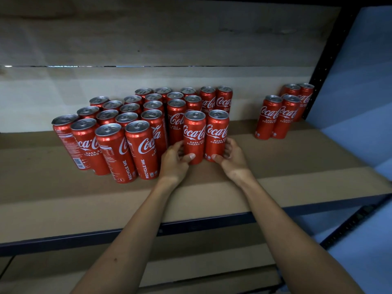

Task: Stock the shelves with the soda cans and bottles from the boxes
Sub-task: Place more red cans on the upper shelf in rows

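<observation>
- My left hand (pixel 172 161) fingers wrap one Coke can (pixel 194 136), right hand (pixel 232 159) wraps its neighbour can (pixel 216 134).
- Both stand upright mid-shelf (pixel 275 166), touching, beside the big can block (pixel 131 124); four more cans (pixel 284 113) near the right back corner.

Left hand (pixel 172 161): bare, no ring or glove visible
Right hand (pixel 232 159): bare, likewise unadorned
Forearms: both uncovered; no sleeves, watch or band seen, though lighting is dim
</observation>
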